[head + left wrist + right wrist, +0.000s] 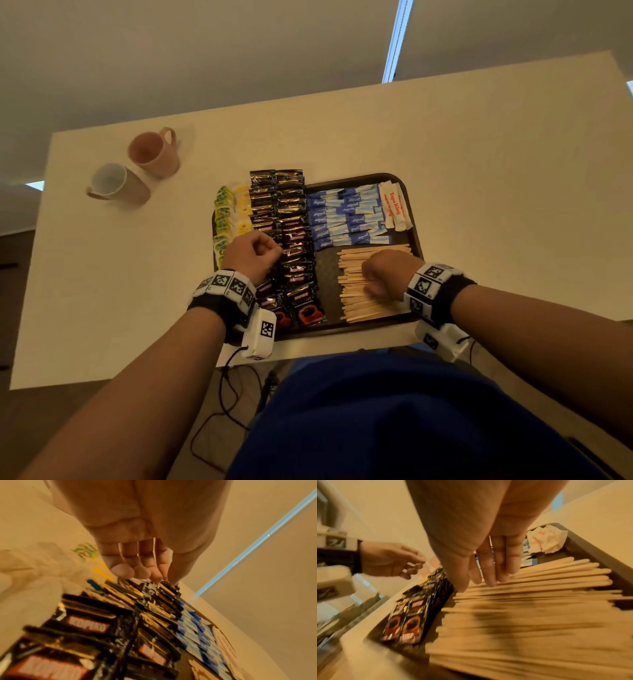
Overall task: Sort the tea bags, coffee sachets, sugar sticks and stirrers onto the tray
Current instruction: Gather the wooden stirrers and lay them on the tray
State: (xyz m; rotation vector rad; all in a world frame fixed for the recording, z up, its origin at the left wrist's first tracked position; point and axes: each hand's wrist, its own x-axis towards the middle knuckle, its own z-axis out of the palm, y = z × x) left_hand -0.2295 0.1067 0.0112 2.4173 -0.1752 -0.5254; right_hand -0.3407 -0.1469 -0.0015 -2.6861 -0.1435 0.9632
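Tray [412,219], sorting near done: I keep right hand [489,566] flat, fingers straight, squaring wooden stirrers [352,291] gently; left hand [251,255], loosely curled, empty, nudges Kopiko coffee sachets [294,240] straight

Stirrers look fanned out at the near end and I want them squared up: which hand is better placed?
The right hand: its straight fingers already rest on the stirrers, while the left hand hovers over the coffee sachets.
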